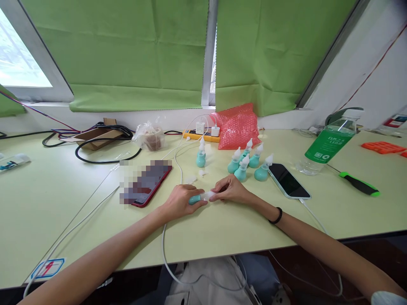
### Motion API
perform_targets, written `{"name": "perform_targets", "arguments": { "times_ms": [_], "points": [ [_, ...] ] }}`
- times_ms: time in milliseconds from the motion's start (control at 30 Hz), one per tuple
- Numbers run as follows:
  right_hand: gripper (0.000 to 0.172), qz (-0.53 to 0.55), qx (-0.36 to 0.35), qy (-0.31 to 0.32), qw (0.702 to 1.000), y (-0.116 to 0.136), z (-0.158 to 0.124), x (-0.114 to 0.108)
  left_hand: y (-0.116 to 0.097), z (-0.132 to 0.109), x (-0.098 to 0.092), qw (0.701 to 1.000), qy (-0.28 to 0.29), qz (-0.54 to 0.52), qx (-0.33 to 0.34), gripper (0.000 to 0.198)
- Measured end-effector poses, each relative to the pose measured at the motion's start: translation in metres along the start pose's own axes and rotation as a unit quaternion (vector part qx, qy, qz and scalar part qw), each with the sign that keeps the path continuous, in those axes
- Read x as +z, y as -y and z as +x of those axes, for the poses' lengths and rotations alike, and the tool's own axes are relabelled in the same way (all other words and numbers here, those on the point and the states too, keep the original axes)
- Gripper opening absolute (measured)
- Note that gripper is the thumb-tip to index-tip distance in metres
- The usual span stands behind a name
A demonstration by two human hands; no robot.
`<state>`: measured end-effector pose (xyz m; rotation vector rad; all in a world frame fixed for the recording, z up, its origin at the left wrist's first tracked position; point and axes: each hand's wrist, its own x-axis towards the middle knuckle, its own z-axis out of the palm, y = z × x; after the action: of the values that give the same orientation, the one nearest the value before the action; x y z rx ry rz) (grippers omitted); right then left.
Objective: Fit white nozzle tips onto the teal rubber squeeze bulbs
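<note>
My left hand (182, 201) is closed around the teal bulb end of a nasal aspirator (195, 199), which lies sideways just above the table. At its other end, my right hand (229, 190) pinches the whitish tip between thumb and fingers. Part of the clear middle piece shows between the two hands. Beyond them a similar teal aspirator (201, 157) stands upright. To its right is a group of several more teal aspirators (241, 171) with white tips, mostly upright. Small clear pieces (190, 180) lie behind my left hand.
A red-edged phone (149, 186) lies left of my hands; another phone (289, 181), cabled, lies right. Farther back are a power strip (203, 135), pink bubble wrap (238, 127), a bagged brown item (152, 139) and a cardboard box (98, 137). A tilted bottle (330, 144) and screwdriver (359, 183) are right.
</note>
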<state>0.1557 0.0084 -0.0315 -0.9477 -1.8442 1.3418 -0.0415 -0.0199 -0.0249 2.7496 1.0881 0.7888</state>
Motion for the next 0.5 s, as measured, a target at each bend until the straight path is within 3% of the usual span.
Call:
{"name": "perform_targets", "arguments": {
  "times_ms": [267,500],
  "points": [
    [0.02,0.055,0.013,0.027,0.998,0.007,-0.004,0.001,-0.001,-0.002,0.002,0.997,-0.04,-0.02,0.057,0.033],
    [0.015,0.119,0.018,0.036,0.992,0.012,-0.004,0.0,-0.007,-0.002,0.001,0.993,-0.081,-0.055,0.059,0.032]
  ]
}}
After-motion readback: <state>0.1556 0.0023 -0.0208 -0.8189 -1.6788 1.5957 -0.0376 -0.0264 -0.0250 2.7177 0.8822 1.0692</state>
